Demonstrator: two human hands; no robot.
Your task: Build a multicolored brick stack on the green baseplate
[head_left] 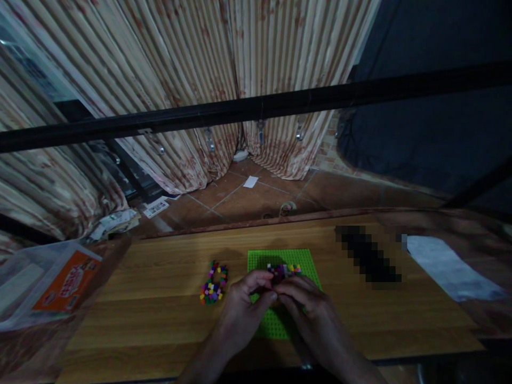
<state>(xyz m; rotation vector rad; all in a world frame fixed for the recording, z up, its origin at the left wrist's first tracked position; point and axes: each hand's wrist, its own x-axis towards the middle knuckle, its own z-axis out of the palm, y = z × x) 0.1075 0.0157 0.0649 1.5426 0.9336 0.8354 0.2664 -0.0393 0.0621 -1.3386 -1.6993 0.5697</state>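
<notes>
Over a bright green studded baseplate (pixel 298 256), my left hand (pixel 248 301) and my right hand (pixel 310 304) meet with their fingertips close together. Both are closed in a pinch; whatever sits between the fingers is too small and dark to make out. Just beyond the fingertips, a cluster of small coloured toy bricks (pixel 285 269) shows on the plate, partly covered by my hands. To the left of my left hand, a loose heap of tiny multicoloured bricks (pixel 212 292) lies on the wooden table, thinning into a ring at its far end.
The wooden table (pixel 160 298) carries a dark pixelated shape (pixel 368 256) at the right. White paper or cloth (pixel 452 266) lies beyond its right edge. A clear plastic bin (pixel 24 288) with an orange packet stands at the left. A black bar (pixel 224 112) crosses before the curtains.
</notes>
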